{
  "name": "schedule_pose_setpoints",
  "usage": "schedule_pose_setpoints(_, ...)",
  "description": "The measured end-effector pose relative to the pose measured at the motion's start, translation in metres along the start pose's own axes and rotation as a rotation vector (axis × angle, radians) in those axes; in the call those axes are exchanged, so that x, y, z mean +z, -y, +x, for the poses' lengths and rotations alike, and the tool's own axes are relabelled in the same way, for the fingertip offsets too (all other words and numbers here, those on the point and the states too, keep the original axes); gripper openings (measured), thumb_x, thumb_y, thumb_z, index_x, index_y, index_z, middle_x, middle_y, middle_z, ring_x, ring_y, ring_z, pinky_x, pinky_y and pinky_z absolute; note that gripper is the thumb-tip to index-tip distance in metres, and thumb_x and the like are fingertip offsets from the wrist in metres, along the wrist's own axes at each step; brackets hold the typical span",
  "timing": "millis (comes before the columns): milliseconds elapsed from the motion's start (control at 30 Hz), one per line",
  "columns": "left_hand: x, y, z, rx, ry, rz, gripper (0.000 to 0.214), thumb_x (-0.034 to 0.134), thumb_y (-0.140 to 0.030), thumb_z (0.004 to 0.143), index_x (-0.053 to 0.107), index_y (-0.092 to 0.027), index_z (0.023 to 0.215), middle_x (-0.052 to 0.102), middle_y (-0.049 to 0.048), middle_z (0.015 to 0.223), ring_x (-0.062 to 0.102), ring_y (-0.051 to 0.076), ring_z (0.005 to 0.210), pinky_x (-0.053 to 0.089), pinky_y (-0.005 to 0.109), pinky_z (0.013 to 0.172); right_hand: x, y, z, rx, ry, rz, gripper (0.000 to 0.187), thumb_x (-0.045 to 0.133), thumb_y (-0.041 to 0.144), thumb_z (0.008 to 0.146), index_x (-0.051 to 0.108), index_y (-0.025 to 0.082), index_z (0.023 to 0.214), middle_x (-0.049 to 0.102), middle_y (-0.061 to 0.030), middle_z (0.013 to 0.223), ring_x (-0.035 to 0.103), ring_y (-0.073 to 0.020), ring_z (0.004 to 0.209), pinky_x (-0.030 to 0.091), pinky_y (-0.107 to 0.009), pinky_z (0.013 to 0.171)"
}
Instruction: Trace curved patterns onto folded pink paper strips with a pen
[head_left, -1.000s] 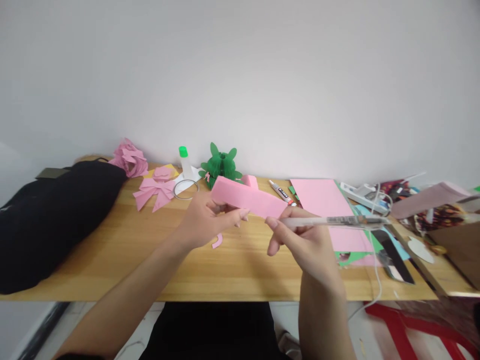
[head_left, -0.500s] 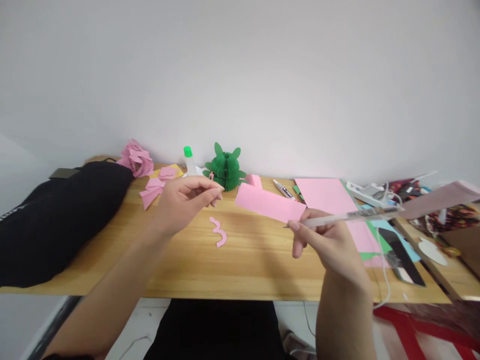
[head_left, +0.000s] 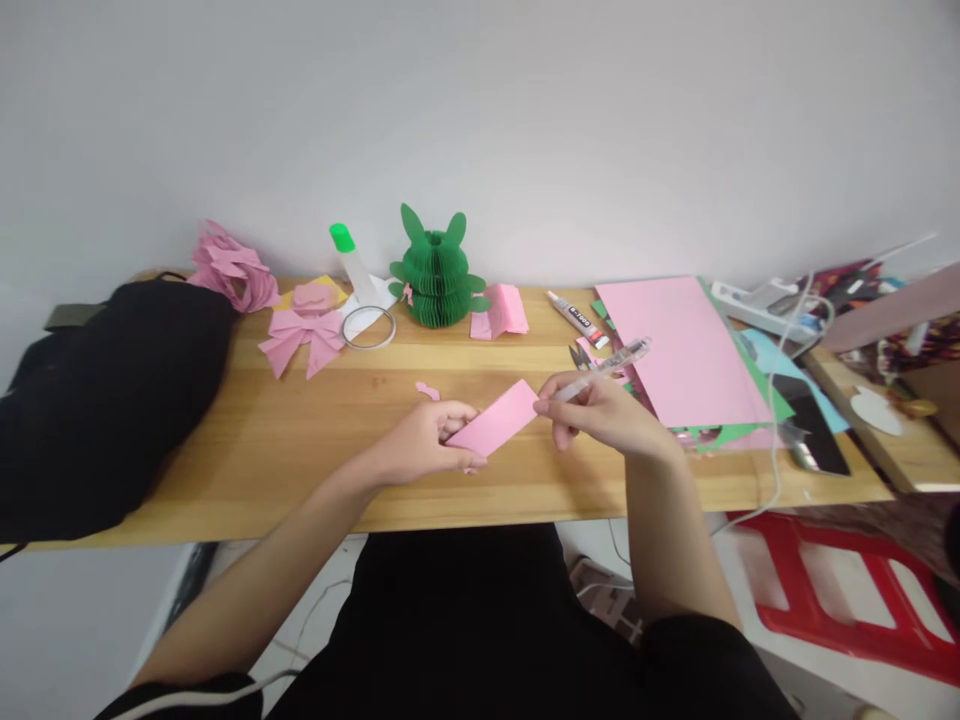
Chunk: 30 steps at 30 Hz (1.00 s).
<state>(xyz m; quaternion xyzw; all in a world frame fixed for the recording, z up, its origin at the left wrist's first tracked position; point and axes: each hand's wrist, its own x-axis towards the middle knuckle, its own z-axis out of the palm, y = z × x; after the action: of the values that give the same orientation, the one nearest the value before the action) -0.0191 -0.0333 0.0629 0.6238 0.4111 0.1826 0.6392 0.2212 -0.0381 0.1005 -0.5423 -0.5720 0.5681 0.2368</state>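
My left hand [head_left: 424, 445] pinches the near end of a folded pink paper strip [head_left: 495, 420], held low over the wooden table [head_left: 300, 450]. At the strip's far end is my right hand [head_left: 600, 412], closed around a clear pen [head_left: 604, 365] whose tip points at the paper. A small pink paper scrap [head_left: 427, 390] lies on the table just beyond my left hand.
A black bag [head_left: 97, 400] covers the table's left end. Along the back stand a pink paper bow [head_left: 304, 335], a glue bottle with green cap [head_left: 351, 262], a tape ring [head_left: 369, 326], a green paper ornament [head_left: 436, 270] and a glue tube [head_left: 574, 318]. Pink paper sheets [head_left: 675, 345] lie right; red stool [head_left: 840, 590] below.
Both hands have dropped toward the table and come together. My left hand, empty half a second ago, now grips the pink strip again. The view has tilted down.
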Motion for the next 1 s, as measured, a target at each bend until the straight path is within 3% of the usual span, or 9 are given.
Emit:
schedule_pose_setpoints(133,0.001,0.008,0.001,0.023,-0.046,0.033,0.024,0.077,-0.028,0.066,0.067,-0.016,0.085,0.075,0.0034,0.08,0.073,0.019,0.073,0.059,0.028,0.066,0.0,-0.005,0.0,0.014,-0.026,0.052,0.035,0.079,0.048,0.07,0.06,0.019,0.07,0.062,0.0024,0.043,0.055,-0.0115,0.041,0.037,-0.024,0.044)
schedule_pose_setpoints(300,0.006,0.025,0.0,0.11,-0.207,0.192,0.017,0.067,-0.031,0.081,0.065,-0.015,0.083,0.072,0.004,0.071,0.071,0.018,0.064,0.058,0.026,0.059,-0.001,-0.024,0.008,0.013,-0.049,0.139,0.038,0.08,0.052,0.068,0.062,0.019,0.075,0.064,0.0007,0.047,0.057,-0.0128,0.043,0.043,-0.025,0.046)
schedule_pose_setpoints(367,0.011,0.033,0.0,0.164,-0.315,0.312,0.018,0.058,-0.031,0.089,0.065,-0.014,0.088,0.07,0.0037,0.07,0.069,0.016,0.062,0.057,0.026,0.058,0.004,-0.035,0.017,-0.062,-0.164,0.161,0.04,0.078,0.055,0.068,0.062,0.019,0.075,0.067,-0.001,0.052,0.059,-0.0135,0.047,0.046,-0.026,0.049)
schedule_pose_setpoints(467,0.021,0.041,0.0,0.256,-0.458,0.549,0.026,0.043,-0.025,0.098,0.067,-0.015,0.097,0.071,0.0073,0.079,0.069,0.019,0.074,0.057,0.031,0.07,0.016,-0.051,0.035,-0.2,-0.498,0.144,0.039,0.073,0.053,0.07,0.059,0.021,0.088,0.072,-0.0025,0.069,0.064,-0.0154,0.059,0.05,-0.029,0.058)
schedule_pose_setpoints(533,0.027,0.043,0.001,0.314,-0.458,0.717,0.029,0.04,-0.021,0.099,0.068,-0.014,0.102,0.071,0.0106,0.085,0.069,0.022,0.082,0.056,0.036,0.077,0.026,-0.06,0.044,-0.222,-0.602,0.121,0.038,0.068,0.05,0.074,0.057,0.022,0.096,0.072,-0.0028,0.077,0.065,-0.0166,0.065,0.051,-0.031,0.065)
schedule_pose_setpoints(667,0.042,0.043,0.005,0.376,-0.339,0.999,0.032,0.038,-0.008,0.097,0.068,-0.011,0.105,0.072,0.0133,0.086,0.069,0.024,0.078,0.054,0.036,0.069,0.04,-0.069,0.047,-0.233,-0.673,0.045,0.032,0.057,0.047,0.084,0.055,0.022,0.104,0.07,-0.0047,0.086,0.065,-0.0185,0.072,0.05,-0.034,0.071)
schedule_pose_setpoints(767,0.054,0.046,0.008,0.394,-0.271,1.15,0.019,0.055,-0.021,0.096,0.068,-0.009,0.101,0.071,0.0132,0.083,0.069,0.025,0.077,0.053,0.034,0.067,0.048,-0.068,0.044,-0.231,-0.638,-0.044,0.03,0.054,0.043,0.088,0.056,0.021,0.108,0.07,-0.0062,0.089,0.065,-0.0196,0.074,0.05,-0.035,0.073)
schedule_pose_setpoints(867,0.062,0.052,0.009,0.395,-0.256,1.246,0.03,0.062,-0.035,0.094,0.067,-0.007,0.103,0.071,0.0145,0.085,0.069,0.028,0.078,0.053,0.035,0.065,0.057,-0.058,0.049,-0.243,-0.485,-0.155,0.024,0.055,0.035,0.089,0.056,0.021,0.108,0.071,-0.0054,0.09,0.066,-0.0189,0.073,0.05,-0.033,0.072)
schedule_pose_setpoints(1000,0.065,0.059,0.01,0.389,-0.287,1.317,0.015,0.054,-0.015,0.094,0.068,-0.01,0.099,0.071,0.012,0.085,0.069,0.026,0.074,0.051,0.034,0.062,0.078,-0.033,0.075,-0.246,-0.253,-0.342,0.03,0.071,0.024,0.08,0.057,0.021,0.107,0.07,-0.0058,0.096,0.067,-0.0189,0.082,0.048,-0.031,0.075)
